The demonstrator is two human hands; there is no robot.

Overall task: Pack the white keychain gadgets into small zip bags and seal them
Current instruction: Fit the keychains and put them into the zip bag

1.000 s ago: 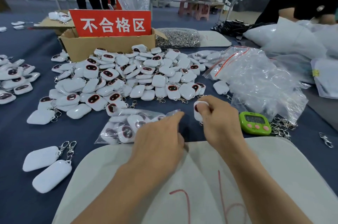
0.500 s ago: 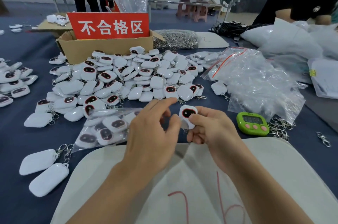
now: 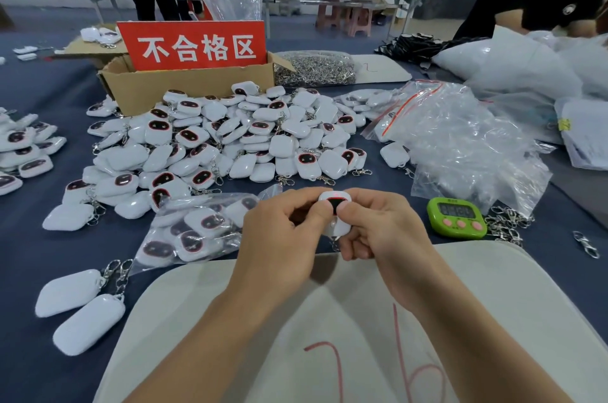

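Your left hand (image 3: 283,238) and right hand (image 3: 385,238) both pinched one white keychain gadget (image 3: 334,198); steady, screen-up probably suited checking before bagging.

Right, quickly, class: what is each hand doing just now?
Left hand: pinches the gadget, thumb on its front.
Right hand: pinches the same gadget from the other side.

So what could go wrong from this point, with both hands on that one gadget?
The gadget is only pinched between fingertips of the left hand and right hand, so it might slip. Neither hand holds a bag; reaching for the clear bags could knock the green timer.
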